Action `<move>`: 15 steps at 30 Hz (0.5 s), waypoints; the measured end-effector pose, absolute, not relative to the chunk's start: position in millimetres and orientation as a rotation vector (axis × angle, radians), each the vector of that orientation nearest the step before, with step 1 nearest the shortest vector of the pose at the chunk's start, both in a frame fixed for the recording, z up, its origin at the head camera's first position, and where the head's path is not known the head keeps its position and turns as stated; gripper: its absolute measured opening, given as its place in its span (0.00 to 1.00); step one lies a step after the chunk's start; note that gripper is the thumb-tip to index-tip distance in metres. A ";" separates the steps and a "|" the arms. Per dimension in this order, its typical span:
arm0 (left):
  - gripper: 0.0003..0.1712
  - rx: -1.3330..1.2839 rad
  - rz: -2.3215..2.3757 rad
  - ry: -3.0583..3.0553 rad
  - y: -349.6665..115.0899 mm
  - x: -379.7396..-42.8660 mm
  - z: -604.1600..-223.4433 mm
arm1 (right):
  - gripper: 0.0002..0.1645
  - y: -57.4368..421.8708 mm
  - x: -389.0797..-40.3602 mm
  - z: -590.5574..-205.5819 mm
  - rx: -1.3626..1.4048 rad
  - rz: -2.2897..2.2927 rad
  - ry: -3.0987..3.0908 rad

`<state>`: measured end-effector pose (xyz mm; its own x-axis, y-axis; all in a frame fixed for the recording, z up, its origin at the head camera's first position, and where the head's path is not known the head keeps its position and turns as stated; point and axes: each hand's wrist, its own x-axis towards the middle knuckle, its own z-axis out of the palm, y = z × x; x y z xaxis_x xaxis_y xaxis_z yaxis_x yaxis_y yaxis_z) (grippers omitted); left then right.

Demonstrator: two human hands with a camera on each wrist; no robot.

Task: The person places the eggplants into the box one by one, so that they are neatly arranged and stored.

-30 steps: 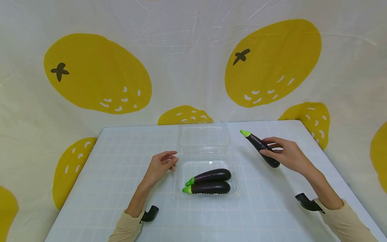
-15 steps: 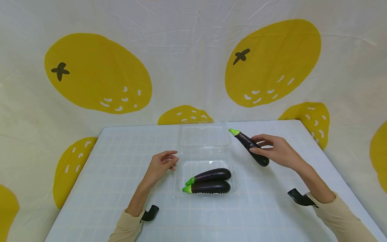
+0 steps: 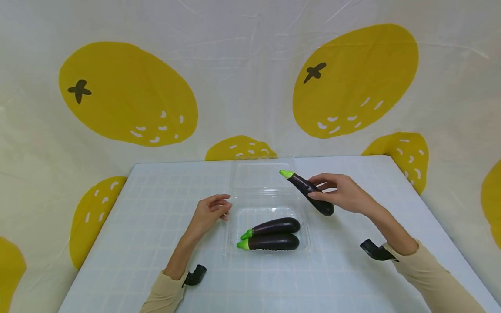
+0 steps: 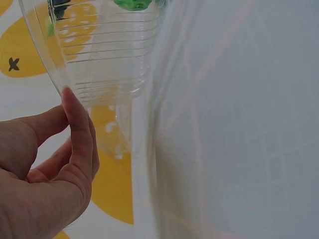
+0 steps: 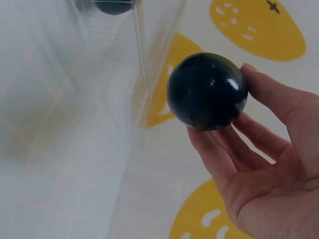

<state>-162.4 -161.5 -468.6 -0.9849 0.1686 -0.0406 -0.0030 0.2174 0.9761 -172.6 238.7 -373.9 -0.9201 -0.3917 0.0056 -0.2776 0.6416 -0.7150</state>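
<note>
My right hand [image 3: 346,191] holds an eggplant [image 3: 301,184] between thumb and fingers, its green stem pointing to the far left. In the right wrist view only the round dark end of this eggplant [image 5: 207,92] shows. It hangs at the right edge of a clear plastic clamshell container [image 3: 234,226]. Side by side in the base lie two more eggplants, the farther eggplant [image 3: 278,226] and the nearer eggplant [image 3: 274,242], stems to the left. At the container's left rim, thumb and fingertips of my left hand [image 3: 209,214] pinch the edge, as the left wrist view shows.
The container's hinged lid [image 3: 263,176] lies folded back toward the far edge of the pale checked table [image 3: 168,243]. Behind the table hangs a white cloth [image 3: 242,65] printed with large yellow fruit. A black wrist mount [image 3: 377,251] sticks out from the right sleeve.
My right hand has carried its eggplant leftward from the table's right side to the container's right edge. The left hand, the container and the two eggplants inside have stayed in place.
</note>
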 end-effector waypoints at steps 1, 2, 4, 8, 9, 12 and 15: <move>0.26 0.160 1.879 2.336 -161.6 -162.5 -468.9 | 0.28 236.2 -173.4 -374.1 -0.567 -1.146 2.699; 0.26 0.165 1.882 2.335 -161.8 -162.5 -468.8 | 0.28 233.8 -174.2 -374.5 -0.579 -1.149 2.691; 0.26 0.166 1.887 2.332 -162.1 -162.4 -468.8 | 0.27 228.9 -175.5 -375.2 -0.618 -1.147 2.679; 0.25 0.176 1.891 2.334 -163.0 -162.0 -469.0 | 0.26 219.5 -178.7 -376.2 -0.687 -1.131 2.651; 0.25 0.175 1.891 2.332 -163.1 -162.1 -469.5 | 0.26 217.3 -179.6 -376.5 -0.705 -1.128 2.640; 0.25 0.178 1.896 2.327 -163.5 -162.5 -470.7 | 0.25 210.7 -182.7 -377.3 -0.738 -1.125 2.608; 0.25 0.190 1.907 2.322 -163.3 -162.5 -471.1 | 0.25 204.6 -185.8 -378.3 -0.767 -1.122 2.572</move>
<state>-162.5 -163.3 -471.1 -0.9835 0.1797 -0.0210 0.0144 0.1932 0.9811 -185.8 204.6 -378.3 -0.8361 -0.5486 -0.0032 -0.3709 0.5696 -0.7334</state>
